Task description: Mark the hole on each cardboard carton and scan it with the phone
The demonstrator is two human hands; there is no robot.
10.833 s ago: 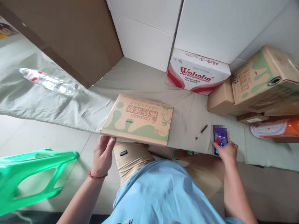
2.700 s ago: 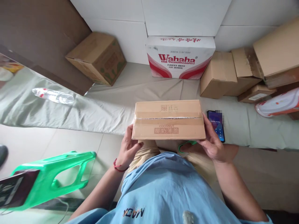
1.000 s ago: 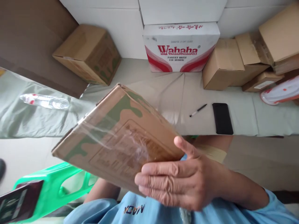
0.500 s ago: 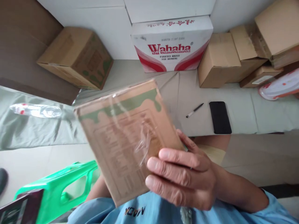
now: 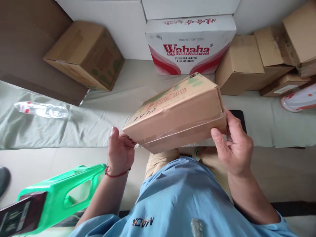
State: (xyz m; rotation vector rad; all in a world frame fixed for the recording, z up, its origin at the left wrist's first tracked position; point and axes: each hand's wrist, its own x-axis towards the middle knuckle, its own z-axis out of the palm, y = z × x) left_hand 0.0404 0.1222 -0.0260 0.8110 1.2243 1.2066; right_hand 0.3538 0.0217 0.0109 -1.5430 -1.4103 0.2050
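A brown cardboard box (image 5: 177,115) is held tilted in the air above the table's front edge, between my two hands. Green print and handwritten digits show on its upper face; clear tape runs along the side facing me. At the box's lower left corner is my left hand (image 5: 121,149), its thumb up and its fingers under the box, partly hidden. My right hand (image 5: 234,143) grips the right end, the thumb on the near side and the other fingers mostly behind. A black phone (image 5: 239,118) on the table is partly covered by the box and my right hand.
A white and red Wahaha carton (image 5: 190,49) stands at the back. Another cardboard box (image 5: 84,56) sits back left, with a plastic bottle (image 5: 41,109) lying nearer. Several boxes (image 5: 242,65) are stacked at right. A green stool (image 5: 56,194) stands lower left.
The box has turned from its broad printed face to its taped side and moved up and right. My left hand has come into view at its left; my right hand has shifted to its right end.
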